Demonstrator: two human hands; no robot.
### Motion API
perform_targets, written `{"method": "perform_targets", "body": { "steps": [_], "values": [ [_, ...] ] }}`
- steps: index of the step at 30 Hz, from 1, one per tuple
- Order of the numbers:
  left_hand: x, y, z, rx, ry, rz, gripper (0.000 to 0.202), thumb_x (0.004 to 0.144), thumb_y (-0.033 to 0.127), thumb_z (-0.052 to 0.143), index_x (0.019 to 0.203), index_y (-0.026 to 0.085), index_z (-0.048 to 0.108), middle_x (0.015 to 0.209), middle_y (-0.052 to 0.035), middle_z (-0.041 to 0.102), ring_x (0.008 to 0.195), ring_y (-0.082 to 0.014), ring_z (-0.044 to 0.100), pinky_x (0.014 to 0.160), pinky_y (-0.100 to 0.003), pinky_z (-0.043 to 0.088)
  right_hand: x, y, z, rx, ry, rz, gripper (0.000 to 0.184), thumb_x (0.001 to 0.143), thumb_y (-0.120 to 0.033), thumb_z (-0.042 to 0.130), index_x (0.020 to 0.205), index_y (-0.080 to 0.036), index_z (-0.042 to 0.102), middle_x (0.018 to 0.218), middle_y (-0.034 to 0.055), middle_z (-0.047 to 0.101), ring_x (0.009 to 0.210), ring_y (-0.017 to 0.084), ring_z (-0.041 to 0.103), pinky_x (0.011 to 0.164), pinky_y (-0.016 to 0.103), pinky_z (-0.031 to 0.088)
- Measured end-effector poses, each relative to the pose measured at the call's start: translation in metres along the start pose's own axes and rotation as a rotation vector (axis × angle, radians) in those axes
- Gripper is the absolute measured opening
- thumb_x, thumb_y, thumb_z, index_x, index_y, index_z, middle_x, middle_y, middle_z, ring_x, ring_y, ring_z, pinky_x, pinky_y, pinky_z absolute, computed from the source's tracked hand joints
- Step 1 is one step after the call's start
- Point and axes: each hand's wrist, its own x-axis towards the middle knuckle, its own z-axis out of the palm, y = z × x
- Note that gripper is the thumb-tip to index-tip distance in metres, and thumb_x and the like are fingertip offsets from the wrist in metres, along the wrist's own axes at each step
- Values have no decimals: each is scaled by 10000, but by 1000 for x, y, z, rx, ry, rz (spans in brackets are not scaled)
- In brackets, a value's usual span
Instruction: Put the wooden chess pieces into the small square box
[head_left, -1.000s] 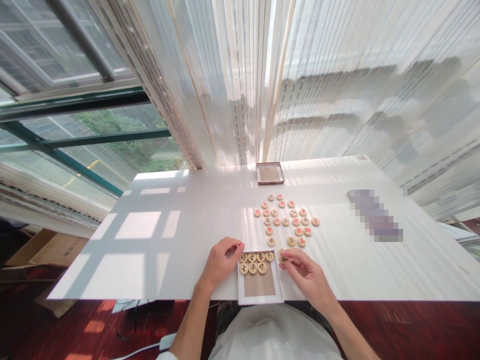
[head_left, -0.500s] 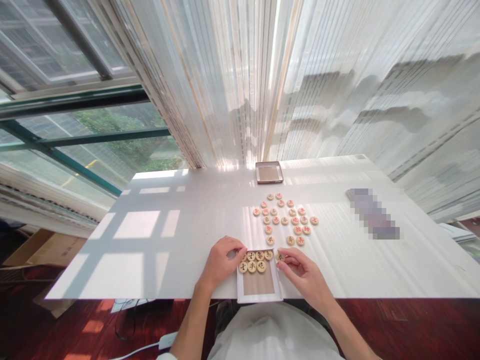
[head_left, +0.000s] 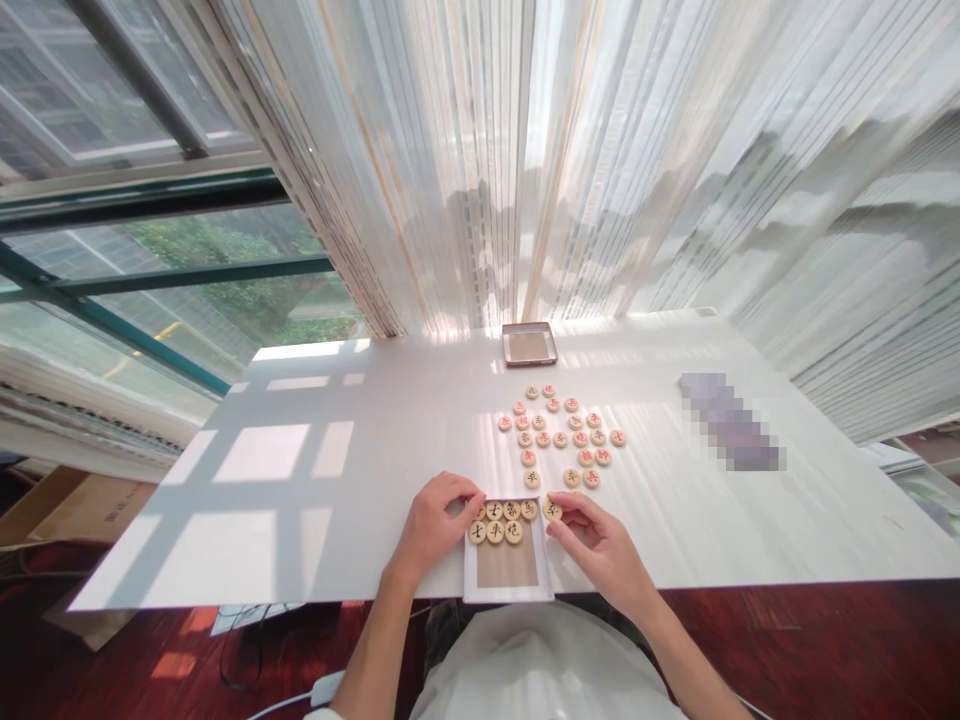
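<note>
- A white table (head_left: 337, 540) stands against sheer striped curtains (head_left: 637, 200), beside a window (head_left: 187, 250).
- The right hand (head_left: 596, 548) pinches a round xiangqi piece (head_left: 552, 511) between thumb and fingers, just off the tray's top edge.
- Two rows of pieces (head_left: 495, 521) lie in a white-rimmed tray (head_left: 508, 592) at the table's near edge.
- The left hand (head_left: 433, 525), fingers curled, sits at the tray's upper left corner; any grip is hidden.
- Beyond, loose pieces (head_left: 559, 430) cluster, and a small brown-lined lid (head_left: 529, 344) lies at the far edge.

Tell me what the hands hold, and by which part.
The right hand seems to pinch a xiangqi piece by its edge; the left hand shows no clear hold.
</note>
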Motion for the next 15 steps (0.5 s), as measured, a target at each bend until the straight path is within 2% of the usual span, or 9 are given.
{"method": "perform_targets", "body": {
  "steps": [5, 10, 15],
  "values": [
    [0, 0, 0, 8, 9, 14, 161, 938, 293, 587, 859, 232, 713, 884, -41, 711, 854, -193, 647, 813, -333, 528, 1, -2, -1, -8, -11, 20, 333, 911, -418, 654, 1187, -232, 662, 1005, 65, 711, 909, 212, 717, 874, 349, 615],
    [0, -2, 1, -2, 33, 12, 149, 934, 280, 591, 859, 221, 704, 876, -38, 707, 838, -183, 643, 800, -322, 529, 1, 2, -1, 8, -1, 20, 358, 910, -440, 651, 1198, -229, 664, 1049, 77, 716, 926, 219, 713, 884, 363, 617],
    [0, 3, 1, -39, 122, 1, 158, 959, 287, 546, 957, 219, 689, 935, -49, 700, 876, -185, 643, 769, -308, 529, 1, 6, -1, 5, -8, 20, 363, 907, -437, 658, 1203, -227, 671, 1074, 77, 718, 938, 218, 713, 901, 370, 616]
  ]
}}
